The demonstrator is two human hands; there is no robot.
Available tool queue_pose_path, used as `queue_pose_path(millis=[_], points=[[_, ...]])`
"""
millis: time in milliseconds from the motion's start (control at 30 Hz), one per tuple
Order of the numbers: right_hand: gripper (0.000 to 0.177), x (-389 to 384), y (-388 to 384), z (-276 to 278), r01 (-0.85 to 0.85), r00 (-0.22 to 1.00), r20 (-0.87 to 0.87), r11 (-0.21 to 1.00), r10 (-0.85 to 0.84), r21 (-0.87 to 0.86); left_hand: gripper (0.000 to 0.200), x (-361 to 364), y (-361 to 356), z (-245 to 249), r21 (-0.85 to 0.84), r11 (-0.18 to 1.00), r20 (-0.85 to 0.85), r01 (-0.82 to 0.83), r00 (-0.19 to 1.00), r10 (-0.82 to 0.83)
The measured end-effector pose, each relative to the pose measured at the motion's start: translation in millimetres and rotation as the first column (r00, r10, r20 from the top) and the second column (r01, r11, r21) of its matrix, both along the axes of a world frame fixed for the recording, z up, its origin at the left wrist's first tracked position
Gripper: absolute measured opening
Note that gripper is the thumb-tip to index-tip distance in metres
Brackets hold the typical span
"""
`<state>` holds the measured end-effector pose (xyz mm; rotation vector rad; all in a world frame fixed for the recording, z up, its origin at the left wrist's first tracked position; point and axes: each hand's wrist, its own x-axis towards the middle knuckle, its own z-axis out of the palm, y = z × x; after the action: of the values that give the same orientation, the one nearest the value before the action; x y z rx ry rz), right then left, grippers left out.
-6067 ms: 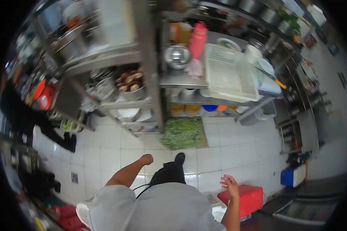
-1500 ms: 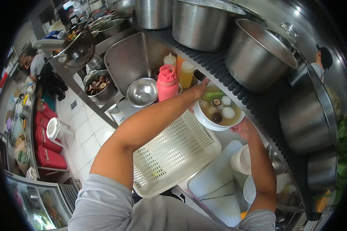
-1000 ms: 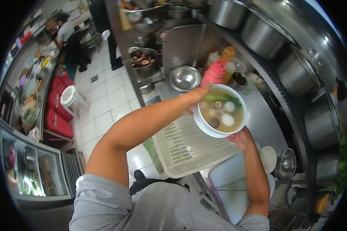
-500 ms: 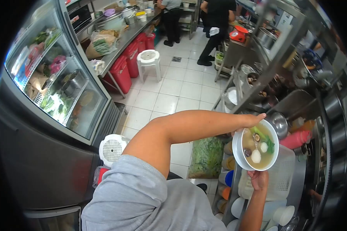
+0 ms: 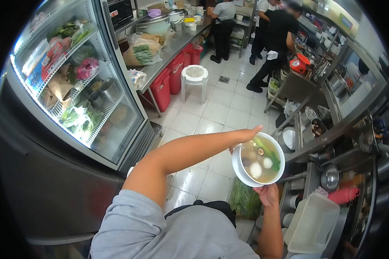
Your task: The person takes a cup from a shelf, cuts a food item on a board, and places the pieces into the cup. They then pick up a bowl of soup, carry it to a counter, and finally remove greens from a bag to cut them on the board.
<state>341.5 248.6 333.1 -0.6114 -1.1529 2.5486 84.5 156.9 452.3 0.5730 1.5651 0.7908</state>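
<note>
Both hands hold a white bowl (image 5: 237,170) of clear soup, slightly tilted in view, out in front of my body. In the broth (image 5: 268,173) are two white balls, a mushroom slice and green leafy vegetable. My left hand (image 5: 249,135) is at the far left side of the rim, thumb up, with its other fingers mostly hidden behind the bowl. From the near side, my right hand (image 5: 268,194) grips the bowl low, its fingers partly under it.
On the left stands a glass-door fridge (image 5: 132,151). A white stool (image 5: 195,74) and red bins (image 5: 161,88) are by the steel counter (image 5: 176,52). Several co-workers (image 5: 281,30) stand at the back. To the right are a white basket (image 5: 309,241), a pink bottle (image 5: 344,195) and bagged greens (image 5: 245,199).
The bowl has moved left with both hands, away from over the shelf and basket to above the floor. My view has turned right, showing more of the co-workers.
</note>
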Motion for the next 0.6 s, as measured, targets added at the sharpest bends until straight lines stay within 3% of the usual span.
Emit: queue_pose_path(millis=[300,500,533,600], points=[[0.035,-165.0,43.0,-15.8,-0.060,0.998,0.033,0.998,0.059,0.016,0.089,-154.0,4.0,-45.0,0.104,0.892,0.070,-0.440,0.898,0.434],[0.036,-291.3,110.1,-21.4,-0.129,0.992,0.004,0.989,0.129,0.074,0.093,-307.6,-17.6,-100.1,0.277,0.811,-0.280,-0.516,0.764,0.582],[0.035,-315.2,117.2,-9.5,-0.126,0.989,0.092,0.988,0.118,0.087,0.093,-324.2,-35.3,-109.0,0.252,0.755,-0.237,-0.605,0.718,0.655],[0.035,-359.4,147.3,-13.6,-0.155,0.984,0.103,0.984,0.146,0.086,0.091,-356.0,-87.3,-143.6,0.167,0.670,-0.251,-0.723,0.626,0.738]])
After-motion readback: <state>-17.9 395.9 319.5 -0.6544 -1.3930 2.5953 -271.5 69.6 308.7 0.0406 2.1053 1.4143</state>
